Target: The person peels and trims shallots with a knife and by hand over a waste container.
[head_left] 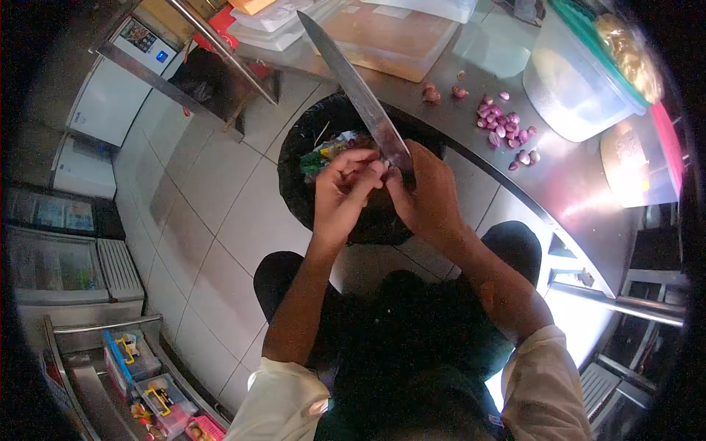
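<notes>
The curved-looking stainless-steel worktop (562,202) carries loose items close to its front edge, where a knock from the right forearm could send them down. Below that edge stands a round bin lined with black plastic (292,195), scraps inside it; anything dropped from the hands, which are over it, would probably land among that waste. Towards the worktop's right end is a translucent plastic tub with a green lid (570,92).

The long, broad steel knife (353,84) is the main hazard: its blade slants up across the worktop's front edge in view, so a careless turn could catch that edge and jerk the heel towards the fingers. The right hand (430,192) grips the knife close to the blade's heel, the handle hidden in it. The left hand (344,189) pinches a small pale piece (385,165), mostly covered, right beside the blade; a slip there could nick a fingertip.

Small, round purple-pink shallots (507,126) lie loosely on the worktop near its front edge, and brownish bulbs (432,93) sit left of them; being round, either could roll off if nudged.
</notes>
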`<move>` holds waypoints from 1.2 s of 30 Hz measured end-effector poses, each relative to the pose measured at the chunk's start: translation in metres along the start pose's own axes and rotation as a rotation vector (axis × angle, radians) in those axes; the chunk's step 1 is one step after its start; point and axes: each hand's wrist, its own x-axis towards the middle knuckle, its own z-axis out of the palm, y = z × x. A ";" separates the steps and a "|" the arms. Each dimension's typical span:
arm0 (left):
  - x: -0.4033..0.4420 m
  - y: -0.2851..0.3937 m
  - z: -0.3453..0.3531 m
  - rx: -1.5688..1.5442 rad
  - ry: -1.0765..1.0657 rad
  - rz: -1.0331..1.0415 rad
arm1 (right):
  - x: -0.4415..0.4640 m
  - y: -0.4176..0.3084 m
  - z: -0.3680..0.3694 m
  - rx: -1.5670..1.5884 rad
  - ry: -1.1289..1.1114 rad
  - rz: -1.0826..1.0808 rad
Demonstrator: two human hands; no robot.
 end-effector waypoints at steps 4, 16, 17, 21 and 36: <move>-0.001 0.000 -0.010 -0.038 -0.110 -0.273 | -0.002 -0.004 0.000 0.005 0.003 0.047; 0.000 -0.006 -0.011 -0.195 -0.207 -0.298 | 0.009 -0.009 -0.009 0.113 -0.003 0.196; 0.000 -0.004 -0.009 -0.183 -0.176 -0.300 | 0.010 -0.011 -0.011 0.158 0.001 0.288; 0.003 -0.008 -0.014 -0.167 -0.176 -0.240 | 0.011 0.000 -0.014 0.108 0.034 0.257; 0.005 -0.014 -0.020 -0.124 -0.072 -0.142 | 0.007 -0.004 -0.011 0.030 -0.090 -0.044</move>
